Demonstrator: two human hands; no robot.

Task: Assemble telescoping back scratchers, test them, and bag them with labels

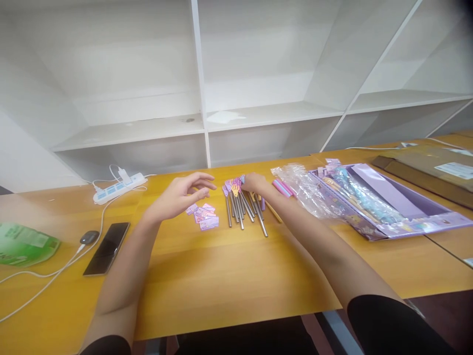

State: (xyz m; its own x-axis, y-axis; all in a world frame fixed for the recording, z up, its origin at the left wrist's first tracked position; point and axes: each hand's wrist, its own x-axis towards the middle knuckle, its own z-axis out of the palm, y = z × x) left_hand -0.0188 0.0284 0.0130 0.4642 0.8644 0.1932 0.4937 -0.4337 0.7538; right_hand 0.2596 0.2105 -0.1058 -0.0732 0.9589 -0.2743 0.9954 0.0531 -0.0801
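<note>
My left hand (185, 194) hovers over the table with its fingers apart, holding nothing, just above a few small purple and pink cards (205, 216). To its right lies a bunch of metal rods (239, 209) with purple, pink and yellow hand-shaped ends. My right hand (256, 183) is at the far right side of this bunch, bent downward. Its fingers are hidden behind the hand and the rod ends, so what it holds cannot be made out. Pink and blue tubes (284, 188) lie just right of that hand.
Clear plastic wrapping (308, 190) lies beside a purple box (439, 224) with bagged items. A cardboard box (424, 170) is at the far right. On the left are a power strip (120, 188), a phone (107, 249), cables and a green package (25, 244). White shelves (273, 113) stand behind.
</note>
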